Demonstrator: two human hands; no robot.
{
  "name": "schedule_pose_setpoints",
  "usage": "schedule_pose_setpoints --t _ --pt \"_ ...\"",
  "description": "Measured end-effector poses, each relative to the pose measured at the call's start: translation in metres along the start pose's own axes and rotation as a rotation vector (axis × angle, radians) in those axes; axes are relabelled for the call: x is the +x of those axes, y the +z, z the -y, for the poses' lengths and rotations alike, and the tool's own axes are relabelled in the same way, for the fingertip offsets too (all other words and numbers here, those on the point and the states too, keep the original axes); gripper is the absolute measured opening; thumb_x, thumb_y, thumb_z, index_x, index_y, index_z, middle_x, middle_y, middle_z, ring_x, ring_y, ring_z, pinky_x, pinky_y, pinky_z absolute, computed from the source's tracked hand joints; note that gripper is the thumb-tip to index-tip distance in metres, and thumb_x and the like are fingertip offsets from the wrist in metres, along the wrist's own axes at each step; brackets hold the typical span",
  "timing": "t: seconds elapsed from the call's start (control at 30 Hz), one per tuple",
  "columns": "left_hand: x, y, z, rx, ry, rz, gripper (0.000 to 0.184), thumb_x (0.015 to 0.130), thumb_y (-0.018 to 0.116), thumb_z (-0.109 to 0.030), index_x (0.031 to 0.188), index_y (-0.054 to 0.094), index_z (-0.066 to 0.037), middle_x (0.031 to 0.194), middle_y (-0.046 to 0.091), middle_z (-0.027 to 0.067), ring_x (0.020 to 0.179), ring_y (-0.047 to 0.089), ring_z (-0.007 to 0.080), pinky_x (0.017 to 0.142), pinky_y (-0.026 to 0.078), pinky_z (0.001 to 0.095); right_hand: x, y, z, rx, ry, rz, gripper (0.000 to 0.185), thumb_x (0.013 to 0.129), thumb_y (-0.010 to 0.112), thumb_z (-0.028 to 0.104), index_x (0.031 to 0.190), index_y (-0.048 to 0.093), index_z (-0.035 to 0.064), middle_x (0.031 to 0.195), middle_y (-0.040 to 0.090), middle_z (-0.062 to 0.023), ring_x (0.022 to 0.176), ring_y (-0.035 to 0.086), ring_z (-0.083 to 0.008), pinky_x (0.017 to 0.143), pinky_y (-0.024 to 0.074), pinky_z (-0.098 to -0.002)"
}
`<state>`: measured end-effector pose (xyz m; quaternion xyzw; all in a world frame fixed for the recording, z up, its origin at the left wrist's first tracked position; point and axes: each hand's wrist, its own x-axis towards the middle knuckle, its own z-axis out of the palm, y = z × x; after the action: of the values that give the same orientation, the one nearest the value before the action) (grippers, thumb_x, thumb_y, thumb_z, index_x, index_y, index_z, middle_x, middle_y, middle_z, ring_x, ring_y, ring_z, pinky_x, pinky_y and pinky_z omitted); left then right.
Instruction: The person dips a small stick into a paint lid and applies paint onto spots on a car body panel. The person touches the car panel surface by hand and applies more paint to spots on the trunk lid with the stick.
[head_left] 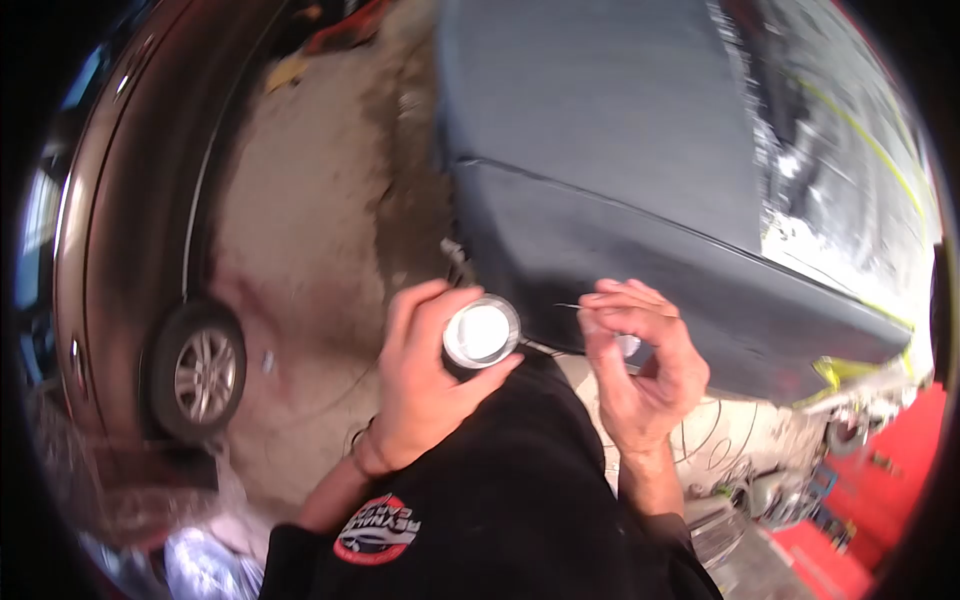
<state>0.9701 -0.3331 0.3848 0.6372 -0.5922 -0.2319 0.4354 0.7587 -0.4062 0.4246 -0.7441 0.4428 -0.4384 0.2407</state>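
Observation:
My left hand (pixel 420 365) is wrapped round a small round can (pixel 482 332) with a silvery rim. Its round face is bright white; whether that is a lid or the contents, I cannot tell. To the right, my right hand (pixel 645 365) pinches with thumb and fingers bent together. A thin, pale sliver (pixel 567 306) sticks out leftward from its fingertips, too fine to name. Something whitish (pixel 628 345) shows between thumb and palm. Both hands are held in front of my body, apart from each other, near a grey car body panel (pixel 640 255).
Clear plastic sheeting (pixel 840 150) and yellow-green masking tape (pixel 850 372) cover parts of the grey car. On the left stands a brown car (pixel 130 200) with its wheel (pixel 205 372). Hoses or cables lie on the concrete floor (pixel 300 190). Tools and parts (pixel 785 495) crowd a red surface at lower right.

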Motion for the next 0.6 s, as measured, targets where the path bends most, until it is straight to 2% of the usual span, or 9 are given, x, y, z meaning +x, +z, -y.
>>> schedule_pose_setpoints --t 0.17,0.27,0.37,0.6 --pt "0.005 0.013 0.001 -0.050 0.016 -0.057 0.076 0.067 0.103 -0.005 0.135 0.069 -0.004 0.132 0.062 0.0165 0.112 0.071 0.0315 0.091 0.061 0.0410 0.001 0.019 0.002 -0.014 -0.076 0.136 0.021 0.087 0.087 -0.003 0.103 0.078 0.0078 0.103 0.086 -0.0072 0.115 0.081 -0.0305 0.108 0.0572 -0.0503" --pt "0.005 0.016 0.002 -0.062 0.019 -0.067 0.076 0.067 0.101 -0.003 0.136 0.069 -0.006 0.132 0.061 0.0160 0.111 0.071 0.0315 0.090 0.062 0.0410 0.004 0.021 0.000 -0.063 -0.121 0.193 0.023 0.086 0.087 -0.003 0.104 0.078 0.0087 0.104 0.086 -0.0054 0.116 0.080 -0.0305 0.108 0.0572 -0.0507" --pt "0.005 0.020 0.003 -0.087 0.023 -0.109 0.078 0.065 0.100 -0.006 0.136 0.067 -0.009 0.127 0.062 0.0125 0.107 0.070 0.0340 0.087 0.059 0.0450 0.005 0.022 -0.003 -0.089 -0.159 0.221 0.025 0.085 0.088 -0.002 0.105 0.078 0.0094 0.106 0.086 -0.0043 0.116 0.080 -0.0304 0.108 0.0575 -0.0511" --pt "0.005 0.020 0.002 -0.055 -0.016 -0.073 0.077 0.067 0.100 -0.003 0.138 0.069 -0.007 0.132 0.061 0.0164 0.111 0.071 0.0333 0.091 0.062 0.0425 0.006 0.021 -0.007 -0.140 -0.205 0.259 0.027 0.084 0.088 -0.001 0.105 0.077 0.0102 0.106 0.085 -0.0031 0.115 0.080 -0.0294 0.106 0.0581 -0.0511"
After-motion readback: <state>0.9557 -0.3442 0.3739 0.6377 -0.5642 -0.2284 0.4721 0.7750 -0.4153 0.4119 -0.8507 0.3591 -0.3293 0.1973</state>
